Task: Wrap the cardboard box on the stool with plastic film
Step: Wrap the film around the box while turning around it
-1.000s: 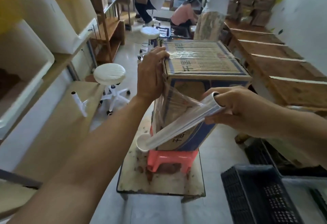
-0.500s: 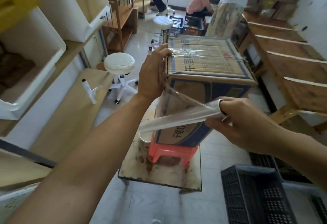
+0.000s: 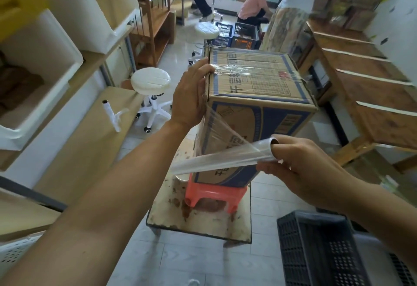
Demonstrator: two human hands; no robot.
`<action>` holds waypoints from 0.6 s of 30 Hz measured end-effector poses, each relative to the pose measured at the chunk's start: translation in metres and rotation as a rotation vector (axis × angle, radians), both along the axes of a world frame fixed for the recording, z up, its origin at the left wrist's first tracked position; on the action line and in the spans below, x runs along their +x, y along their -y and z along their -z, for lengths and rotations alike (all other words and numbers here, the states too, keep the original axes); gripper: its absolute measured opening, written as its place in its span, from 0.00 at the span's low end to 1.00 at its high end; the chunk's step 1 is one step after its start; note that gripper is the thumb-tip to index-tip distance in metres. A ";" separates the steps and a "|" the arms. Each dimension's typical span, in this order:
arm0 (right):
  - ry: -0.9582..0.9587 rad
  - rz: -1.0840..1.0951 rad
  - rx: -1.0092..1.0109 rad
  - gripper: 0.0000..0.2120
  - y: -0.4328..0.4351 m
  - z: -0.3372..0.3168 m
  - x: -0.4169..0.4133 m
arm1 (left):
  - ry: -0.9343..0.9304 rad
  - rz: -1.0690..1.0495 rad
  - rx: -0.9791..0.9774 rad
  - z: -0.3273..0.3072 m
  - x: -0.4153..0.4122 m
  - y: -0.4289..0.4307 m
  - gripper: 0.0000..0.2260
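Observation:
A brown and blue cardboard box (image 3: 259,96) stands on a small red plastic stool (image 3: 214,197), which sits on a low stained platform (image 3: 198,222). Clear film crosses the box's top and covers its left side. My left hand (image 3: 191,96) lies flat against the box's upper left edge, fingers straight. My right hand (image 3: 300,168) grips one end of the plastic film roll (image 3: 221,158), which lies almost level in front of the box. A sheet of film runs taut from the roll up to the box's left front corner.
A black crate (image 3: 322,249) sits on the floor at lower right. Two white swivel stools (image 3: 151,82) stand behind left. Wooden shelving (image 3: 370,87) runs along the right, benches and white bins along the left. Three people work at the far end.
My right hand has carried the roll rightward and a little lower across the box's front, levelling it and drawing out more film. My left hand has stayed on the box's upper left edge.

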State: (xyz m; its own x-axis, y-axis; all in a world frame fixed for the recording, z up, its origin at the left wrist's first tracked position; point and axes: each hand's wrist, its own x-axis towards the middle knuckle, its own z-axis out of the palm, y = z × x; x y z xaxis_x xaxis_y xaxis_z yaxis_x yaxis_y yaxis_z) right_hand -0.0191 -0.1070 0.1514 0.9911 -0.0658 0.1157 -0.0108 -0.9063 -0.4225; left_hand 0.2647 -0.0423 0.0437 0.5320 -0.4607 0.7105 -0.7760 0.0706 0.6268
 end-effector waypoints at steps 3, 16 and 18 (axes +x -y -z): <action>0.040 -0.021 -0.039 0.16 0.003 -0.006 0.006 | -0.091 -0.011 0.020 0.002 -0.009 -0.008 0.15; 0.163 -0.105 -0.089 0.15 0.014 -0.035 0.006 | -0.421 0.164 0.225 -0.039 -0.168 -0.129 0.38; 0.182 -0.116 -0.077 0.14 0.014 -0.037 0.005 | -0.241 0.277 0.476 -0.055 -0.178 -0.115 0.46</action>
